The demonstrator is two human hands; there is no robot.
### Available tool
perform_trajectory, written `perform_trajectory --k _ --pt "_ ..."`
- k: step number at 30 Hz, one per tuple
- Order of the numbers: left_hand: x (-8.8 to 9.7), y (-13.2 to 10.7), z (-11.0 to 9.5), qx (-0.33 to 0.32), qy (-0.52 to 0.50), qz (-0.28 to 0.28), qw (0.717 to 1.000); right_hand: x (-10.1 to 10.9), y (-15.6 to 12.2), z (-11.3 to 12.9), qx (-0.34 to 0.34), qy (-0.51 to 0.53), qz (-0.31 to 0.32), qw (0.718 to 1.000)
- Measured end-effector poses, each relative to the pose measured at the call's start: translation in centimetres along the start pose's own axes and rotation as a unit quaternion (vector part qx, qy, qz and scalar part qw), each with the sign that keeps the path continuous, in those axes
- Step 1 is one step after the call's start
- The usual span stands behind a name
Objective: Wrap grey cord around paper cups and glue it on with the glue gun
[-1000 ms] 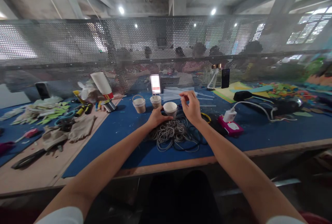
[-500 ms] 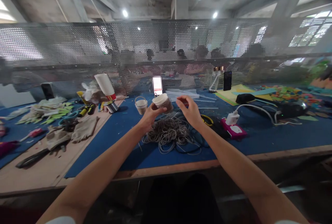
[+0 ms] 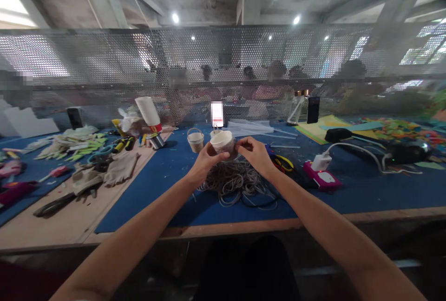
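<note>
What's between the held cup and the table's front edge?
Head view: a heap of grey cord, then a strip of blue tabletop, lies between the held cup and the front edge.

Blue-topped bench point(image 3: 376, 192), tangled gray cord point(image 3: 237, 186), handled cup point(image 3: 195, 142)

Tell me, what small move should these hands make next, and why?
Perhaps the right hand should press lightly along the cup: its bent fingers are right at the cup's side, while the left hand holds the cup from the other side.
</note>
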State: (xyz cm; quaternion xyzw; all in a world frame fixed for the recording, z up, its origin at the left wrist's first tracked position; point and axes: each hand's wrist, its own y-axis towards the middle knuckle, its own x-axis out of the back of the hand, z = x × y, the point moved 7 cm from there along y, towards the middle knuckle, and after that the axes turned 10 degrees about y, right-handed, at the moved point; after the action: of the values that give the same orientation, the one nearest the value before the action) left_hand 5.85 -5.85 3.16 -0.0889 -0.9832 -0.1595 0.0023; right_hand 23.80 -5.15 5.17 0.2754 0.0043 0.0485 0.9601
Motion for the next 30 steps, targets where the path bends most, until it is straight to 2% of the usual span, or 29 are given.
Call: perform_trajectory --k 3,6,10,15,20,24,27,30 --pt "0.1 -0.1 0.2 0.006 -0.026 0.0 1.0 0.2 0.1 0.1 -0.015 0.018 -0.011 1.0" --pt "0.3 0.0 0.7 0.038 -0.046 0.009 0.998 0.6 0.1 -0.1 -0.064 0.094 -0.021 0.993" --pt "1.2 0.2 1.3 0.072 -0.041 -0.019 0.996 0.2 0.0 -0.8 -0.137 0.202 0.019 0.97" --pt "1.3 0.3 1.3 0.057 -0.029 -0.017 0.998 0.0 0.1 -1.0 -0.162 0.255 0.041 0.952" --pt "0.6 0.1 1.4 0.045 -0.05 0.014 0.998 0.3 0.3 -0.8 -0.129 0.187 0.041 0.973" --pt "0.3 0.0 1.1 0.026 -0.068 0.023 0.997 0.2 0.3 -0.4 -0.045 0.066 0.049 0.996" --pt "-0.1 -0.3 0.7 0.021 -0.073 0.032 0.997 -0.3 0.1 -0.3 -0.003 0.0 0.055 0.998" --pt "-0.4 -0.6 0.4 0.023 -0.083 0.041 0.995 -1.1 -0.3 -0.5 -0.005 0.0 0.093 0.996"
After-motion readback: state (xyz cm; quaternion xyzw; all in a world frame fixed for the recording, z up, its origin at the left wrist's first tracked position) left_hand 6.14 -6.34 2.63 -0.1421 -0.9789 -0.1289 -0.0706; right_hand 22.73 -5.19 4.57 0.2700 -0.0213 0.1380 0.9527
